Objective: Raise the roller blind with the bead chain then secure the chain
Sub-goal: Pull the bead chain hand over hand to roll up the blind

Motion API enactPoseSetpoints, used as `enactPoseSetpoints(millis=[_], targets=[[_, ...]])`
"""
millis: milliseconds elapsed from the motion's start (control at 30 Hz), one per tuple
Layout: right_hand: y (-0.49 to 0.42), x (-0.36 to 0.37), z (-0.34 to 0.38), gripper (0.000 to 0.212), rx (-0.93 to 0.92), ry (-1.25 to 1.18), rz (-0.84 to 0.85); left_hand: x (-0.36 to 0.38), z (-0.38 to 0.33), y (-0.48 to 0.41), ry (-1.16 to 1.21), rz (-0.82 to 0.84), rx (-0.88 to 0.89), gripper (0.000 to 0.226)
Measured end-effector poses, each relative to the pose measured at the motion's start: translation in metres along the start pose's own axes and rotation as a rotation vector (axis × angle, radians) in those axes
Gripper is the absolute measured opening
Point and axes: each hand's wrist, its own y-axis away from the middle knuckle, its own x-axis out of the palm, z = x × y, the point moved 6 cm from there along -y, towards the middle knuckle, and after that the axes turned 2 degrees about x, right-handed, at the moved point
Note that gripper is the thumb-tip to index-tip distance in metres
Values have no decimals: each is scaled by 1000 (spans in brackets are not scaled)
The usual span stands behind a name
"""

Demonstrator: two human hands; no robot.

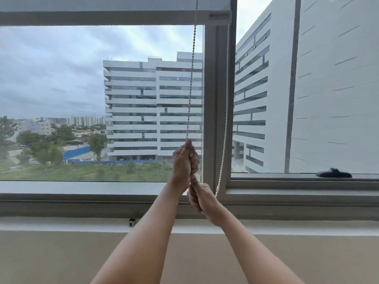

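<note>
Both hands, left hand (pixel 184 160) above right hand (pixel 200 196), clench the white bead chain (pixel 191 78) beneath a raised pale roller blind (pixel 102 4).

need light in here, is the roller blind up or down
Nearly all the way up: the roller blind's bottom bar sits at the window's top, glass clear below.

Window frame post (pixel 213 99) between chain strands (pixel 225 111).

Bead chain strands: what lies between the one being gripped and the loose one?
In the head view, the window frame post lies between them; both hands grip the bead chain left of it.
</note>
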Motion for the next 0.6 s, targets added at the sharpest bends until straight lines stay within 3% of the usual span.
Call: enactPoseSetpoints(millis=[133, 333, 500, 600], targets=[[3, -9, -12, 49, 43, 146, 30, -8, 11, 13, -3, -11, -31, 44], [7, -15, -8, 46, 170, 166, 145, -6, 7, 16, -26, -28, -35, 44], [4, -26, 21, 8, 326, 185, 358, -4, 5, 18, -21, -28, -35, 45], [-6, -33, 66, 24, 283, 347, 409, 1, 4, 19, -35, -38, -23, 48]])
